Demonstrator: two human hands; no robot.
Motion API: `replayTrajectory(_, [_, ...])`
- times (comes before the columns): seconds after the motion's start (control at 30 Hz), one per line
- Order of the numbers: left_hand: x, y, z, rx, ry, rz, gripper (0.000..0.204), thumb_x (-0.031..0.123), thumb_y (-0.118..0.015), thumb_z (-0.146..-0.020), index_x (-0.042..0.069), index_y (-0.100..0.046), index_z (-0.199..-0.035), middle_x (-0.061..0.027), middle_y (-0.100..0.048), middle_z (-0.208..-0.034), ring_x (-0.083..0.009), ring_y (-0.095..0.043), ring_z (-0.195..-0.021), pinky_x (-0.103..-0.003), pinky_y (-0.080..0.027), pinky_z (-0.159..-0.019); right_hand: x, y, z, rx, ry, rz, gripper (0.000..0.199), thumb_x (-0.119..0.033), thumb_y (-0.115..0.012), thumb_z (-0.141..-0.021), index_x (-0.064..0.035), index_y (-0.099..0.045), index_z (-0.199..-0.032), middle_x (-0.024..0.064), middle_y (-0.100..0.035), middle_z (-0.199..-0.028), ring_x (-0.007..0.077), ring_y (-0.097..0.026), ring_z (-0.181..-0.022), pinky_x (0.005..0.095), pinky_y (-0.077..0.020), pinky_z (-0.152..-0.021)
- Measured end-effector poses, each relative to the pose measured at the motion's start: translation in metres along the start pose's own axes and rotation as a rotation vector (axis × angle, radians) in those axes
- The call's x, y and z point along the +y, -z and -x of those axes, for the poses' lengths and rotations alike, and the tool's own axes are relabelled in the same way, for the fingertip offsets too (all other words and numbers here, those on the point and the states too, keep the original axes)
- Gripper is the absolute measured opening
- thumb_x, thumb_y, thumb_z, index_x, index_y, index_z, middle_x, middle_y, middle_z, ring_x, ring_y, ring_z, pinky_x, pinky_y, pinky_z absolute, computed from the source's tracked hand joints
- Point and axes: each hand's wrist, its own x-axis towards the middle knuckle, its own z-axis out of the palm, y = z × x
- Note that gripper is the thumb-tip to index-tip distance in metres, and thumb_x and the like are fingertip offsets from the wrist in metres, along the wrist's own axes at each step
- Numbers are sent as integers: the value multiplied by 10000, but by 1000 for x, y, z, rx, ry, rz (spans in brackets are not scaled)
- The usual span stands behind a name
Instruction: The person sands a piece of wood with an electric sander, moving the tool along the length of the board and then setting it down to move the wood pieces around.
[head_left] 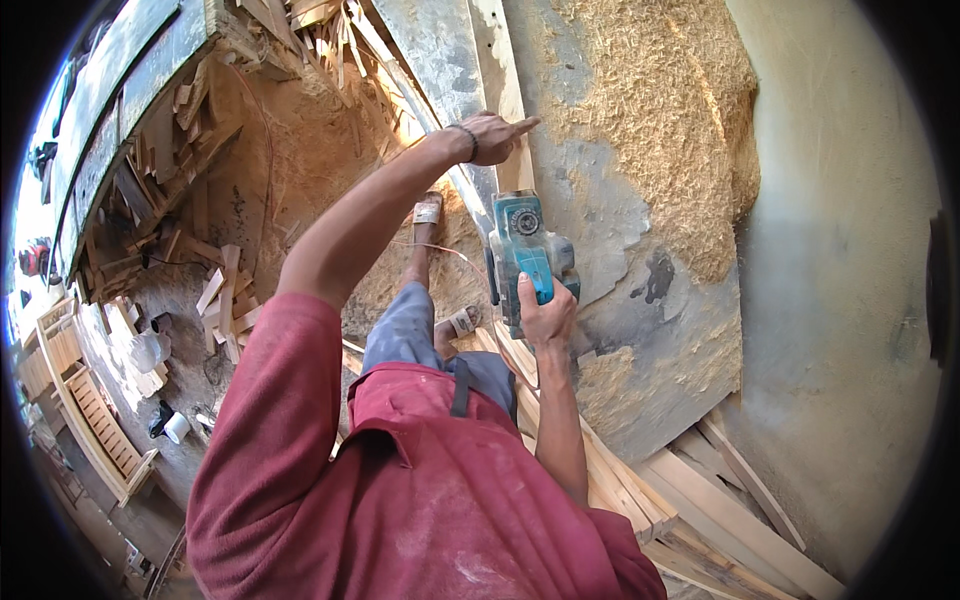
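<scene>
A teal and dark electric hand planer (526,255) stands over the near part of a long, narrow wooden board (497,60). My right hand (548,318) is closed round the planer's rear handle, its thumb on top. Ahead of the planer, my left hand (490,138) lies over the board, one finger stretched out across it. Its other fingers are mostly hidden, and I see nothing held in it. The board lies on a worn grey bench top (600,200); its near end is hidden under the planer.
A thick heap of wood shavings (665,110) covers the bench's far right, beside a plain wall (835,250). Long timber strips (620,480) lie close at my right. Offcuts (230,300) and sawdust cover the floor at left. A thin cord (450,250) trails near my legs.
</scene>
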Motion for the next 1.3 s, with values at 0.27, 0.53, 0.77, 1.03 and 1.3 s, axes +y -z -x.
replayTrajectory(0.27, [-16, -127, 111, 1106, 420, 772, 361, 125, -469, -989, 44, -495, -1341, -184, -691, -895, -263, -663, -775, -395, -530, -731, -14, -12, -33, -10, -8, 0, 400, -366, -661, -878, 30, -689, -830, 252, -660, -699, 418, -693, -707, 461, -515, -595])
replayTrajectory(0.53, [67, -282, 235, 143, 161, 641, 479, 187, -649, -789, 52, -549, -1237, -195, -599, -1110, -368, -601, -1052, -441, -497, -921, -45, -22, -67, 32, 57, -84, 400, -346, -655, -905, 34, -660, -781, 169, -597, -592, 272, -613, -545, 416, -460, -553])
replayTrajectory(0.77, [86, -281, 179, 112, 155, 558, 609, 210, -674, -789, 136, -468, -1356, -198, -493, -1280, -399, -517, -1181, -461, -470, -965, -77, -37, -123, 16, 69, -55, 407, -343, -649, -887, 52, -704, -807, 217, -677, -668, 338, -707, -638, 421, -525, -576])
replayTrajectory(1.03, [68, -286, 154, 32, 458, 740, 398, 273, -612, -888, 128, -560, -1255, -175, -662, -1067, -372, -659, -975, -475, -518, -843, -112, -44, -169, -9, 67, -55, 388, -330, -631, -883, 45, -718, -831, 214, -700, -716, 338, -712, -701, 433, -539, -660])
replayTrajectory(1.3, [25, -249, 139, 475, 586, 893, 383, 142, -563, -902, 3, -516, -1256, -215, -654, -1124, -319, -685, -947, -404, -540, -849, -135, -63, -223, 42, 137, -81, 458, -399, -629, -872, 36, -701, -747, 183, -666, -653, 303, -677, -640, 428, -511, -634])
